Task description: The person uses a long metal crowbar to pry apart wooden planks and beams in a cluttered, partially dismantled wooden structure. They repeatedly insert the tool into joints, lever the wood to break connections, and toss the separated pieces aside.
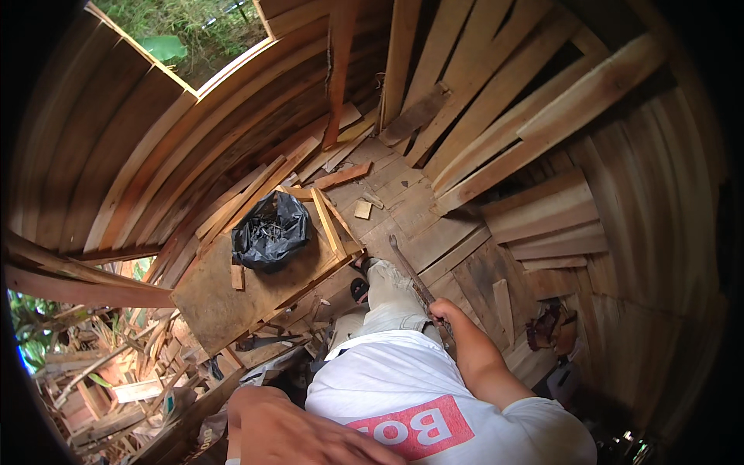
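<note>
Plank-walled shed: the right hand point(443, 310) is clenched round a long crowbar point(411, 275) pointing to 11 o'clock, likely heavy and rigid, best gripped low; the left hand point(267, 422) lies flat, fingers together.

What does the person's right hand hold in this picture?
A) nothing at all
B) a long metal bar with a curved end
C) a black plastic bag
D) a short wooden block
B: the right hand grips the lower end of a long metal bar, whose curved tip points toward the plank floor, while the black plastic bag lies apart on a board.
</note>
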Tool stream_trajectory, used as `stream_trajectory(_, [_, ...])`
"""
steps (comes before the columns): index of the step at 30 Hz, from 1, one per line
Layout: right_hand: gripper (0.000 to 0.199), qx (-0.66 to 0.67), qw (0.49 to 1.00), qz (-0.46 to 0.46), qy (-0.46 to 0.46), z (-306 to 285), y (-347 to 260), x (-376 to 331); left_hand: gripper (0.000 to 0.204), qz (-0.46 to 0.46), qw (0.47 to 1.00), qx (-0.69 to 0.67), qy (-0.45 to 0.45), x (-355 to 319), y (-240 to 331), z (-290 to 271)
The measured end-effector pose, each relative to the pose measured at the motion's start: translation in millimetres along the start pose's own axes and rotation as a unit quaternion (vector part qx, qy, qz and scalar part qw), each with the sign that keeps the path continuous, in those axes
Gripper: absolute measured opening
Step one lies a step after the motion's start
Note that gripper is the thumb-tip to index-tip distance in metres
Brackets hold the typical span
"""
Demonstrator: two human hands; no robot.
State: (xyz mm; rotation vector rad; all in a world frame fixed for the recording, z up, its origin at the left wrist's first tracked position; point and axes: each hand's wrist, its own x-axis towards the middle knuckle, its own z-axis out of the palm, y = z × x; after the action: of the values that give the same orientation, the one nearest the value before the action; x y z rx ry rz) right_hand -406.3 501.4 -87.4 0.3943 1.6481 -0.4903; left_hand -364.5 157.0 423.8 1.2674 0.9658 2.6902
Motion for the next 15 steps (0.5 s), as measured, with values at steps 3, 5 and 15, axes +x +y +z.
stream_trajectory(3, [0.017, -0.010, 1.000, 0.000, 0.018, 17.5, 30.9, -6.1, 0.032, 0.212, 0.964, 0.102, -0.127, 14.3, -34.2, 6.0])
stream_trajectory(5, [0.018, 0.002, 0.999, 0.016, 0.033, 27.1, 63.3, -8.1, 0.032, 0.240, 0.959, 0.086, -0.126, 13.9, -46.0, 19.2])
stream_trajectory(15, [0.013, 0.136, 0.986, 0.068, 0.063, 84.1, 217.1, -44.2, 0.033, 0.076, 0.987, -0.139, -0.021, -14.5, -87.0, 98.1])
